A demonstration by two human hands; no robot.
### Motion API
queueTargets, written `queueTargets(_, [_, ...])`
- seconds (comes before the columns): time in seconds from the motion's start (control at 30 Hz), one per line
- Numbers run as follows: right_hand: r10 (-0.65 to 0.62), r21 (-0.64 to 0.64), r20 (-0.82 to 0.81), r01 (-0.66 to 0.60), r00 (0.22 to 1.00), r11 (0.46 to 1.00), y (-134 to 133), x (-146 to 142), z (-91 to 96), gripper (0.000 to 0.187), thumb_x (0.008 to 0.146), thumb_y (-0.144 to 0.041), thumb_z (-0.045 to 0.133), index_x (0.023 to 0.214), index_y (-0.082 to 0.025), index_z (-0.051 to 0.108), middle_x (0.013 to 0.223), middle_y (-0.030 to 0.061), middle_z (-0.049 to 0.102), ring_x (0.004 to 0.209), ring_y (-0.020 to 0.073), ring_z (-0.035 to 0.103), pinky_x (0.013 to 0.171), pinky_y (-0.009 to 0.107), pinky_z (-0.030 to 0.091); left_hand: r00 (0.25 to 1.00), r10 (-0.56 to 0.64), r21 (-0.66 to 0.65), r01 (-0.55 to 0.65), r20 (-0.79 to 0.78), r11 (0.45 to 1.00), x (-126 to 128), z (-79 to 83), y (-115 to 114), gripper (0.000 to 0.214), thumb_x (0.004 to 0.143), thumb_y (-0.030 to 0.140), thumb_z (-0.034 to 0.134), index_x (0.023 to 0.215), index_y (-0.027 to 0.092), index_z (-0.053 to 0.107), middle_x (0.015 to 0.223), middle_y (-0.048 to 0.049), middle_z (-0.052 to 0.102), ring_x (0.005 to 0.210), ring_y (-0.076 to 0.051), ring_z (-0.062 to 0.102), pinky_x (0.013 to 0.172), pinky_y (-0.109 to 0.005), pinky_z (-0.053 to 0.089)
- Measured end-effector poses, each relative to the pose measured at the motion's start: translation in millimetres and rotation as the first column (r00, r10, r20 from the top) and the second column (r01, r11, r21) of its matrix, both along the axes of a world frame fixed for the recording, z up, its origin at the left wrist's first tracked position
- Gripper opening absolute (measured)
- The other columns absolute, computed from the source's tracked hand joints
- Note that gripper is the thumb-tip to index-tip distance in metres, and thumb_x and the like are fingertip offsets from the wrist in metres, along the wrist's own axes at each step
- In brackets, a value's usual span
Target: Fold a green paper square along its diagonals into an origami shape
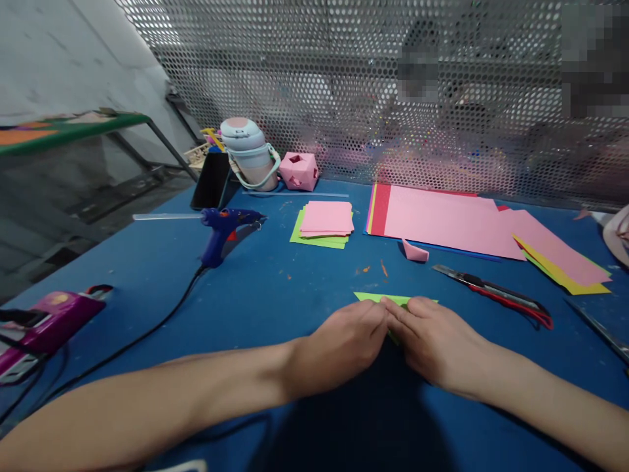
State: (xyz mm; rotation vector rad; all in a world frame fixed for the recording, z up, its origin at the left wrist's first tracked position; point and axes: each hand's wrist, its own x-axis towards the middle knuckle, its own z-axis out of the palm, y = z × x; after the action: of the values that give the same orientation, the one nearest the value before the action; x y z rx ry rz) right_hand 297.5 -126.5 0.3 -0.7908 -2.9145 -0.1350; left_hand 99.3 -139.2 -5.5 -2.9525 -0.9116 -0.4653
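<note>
A small green sheet of paper (369, 297), folded to a triangle shape, lies on the blue table under both my hands. My left hand (344, 337) is closed, its fingertips pressed on the paper's middle. Right against it, my right hand (435, 337) has its fingers bent together and pressing on the same paper. The hands cover most of the sheet; only its far edge, two corners and a sliver below show. Beyond them lie a small folded pink paper piece (415, 252) and a stack of pink and green paper squares (327, 219).
A red-and-black utility knife (496, 295) lies to the right, near large coloured sheets (442, 219). At left are a blue glue gun (219, 233) with its cord and a purple power strip (61, 321). A bottle (250, 154), phone (211, 180) and pink paper polyhedron (299, 172) stand behind.
</note>
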Motion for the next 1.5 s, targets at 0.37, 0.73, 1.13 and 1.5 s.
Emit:
queueTargets(0.37, [-0.17,0.361,0.152,0.105,0.974,0.927,-4.2,16.4,5.1,0.037,0.078,-0.013,0.05,0.103,0.006,0.068,0.105,0.0295,0.067,0.078,0.0301,0.067,0.076,0.043,0.045,0.953,0.233,0.326,-0.16,-0.195,0.932,-0.7,-8.8,0.9,0.035,0.095,0.027,0.043,0.108,-0.001,0.058,0.108,-0.0212,0.066,0.1,-0.028,0.064,0.087,-0.036,0.048])
queueTargets(0.73, [-0.329,0.377,0.139,0.257,0.934,0.89,-1.4,23.9,23.2,0.035,0.082,-0.015,0.047,0.101,0.004,0.07,0.104,0.0285,0.068,0.076,0.0342,0.067,0.073,0.05,0.047,0.981,0.153,0.157,-0.133,-0.122,0.979,-2.0,4.5,13.2,0.027,0.09,0.029,0.052,0.099,0.005,0.06,0.111,-0.0211,0.062,0.109,-0.031,0.058,0.096,-0.044,0.047])
queueTargets(1.13, [-0.136,0.252,-0.029,0.139,0.99,0.958,0.5,4.3,-0.6,0.037,0.079,-0.004,0.046,0.111,0.002,0.063,0.103,0.0192,0.071,0.086,0.0264,0.066,0.08,0.039,0.046,0.997,-0.004,0.037,0.006,-0.076,0.999,3.6,-3.1,16.4,0.028,0.09,0.017,0.044,0.112,0.004,0.055,0.113,-0.0179,0.062,0.108,-0.026,0.06,0.096,-0.036,0.048])
queueTargets(1.5, [-0.259,0.274,0.089,0.227,0.962,0.935,3.4,18.7,17.6,0.032,0.083,-0.02,0.055,0.111,-0.006,0.065,0.083,0.0119,0.073,0.07,0.0235,0.064,0.076,0.039,0.041,0.938,0.179,-0.056,-0.204,-0.295,0.977,-4.7,26.0,18.5,0.031,0.085,0.022,0.049,0.113,0.012,0.056,0.09,-0.0097,0.065,0.081,-0.025,0.063,0.068,-0.038,0.055])
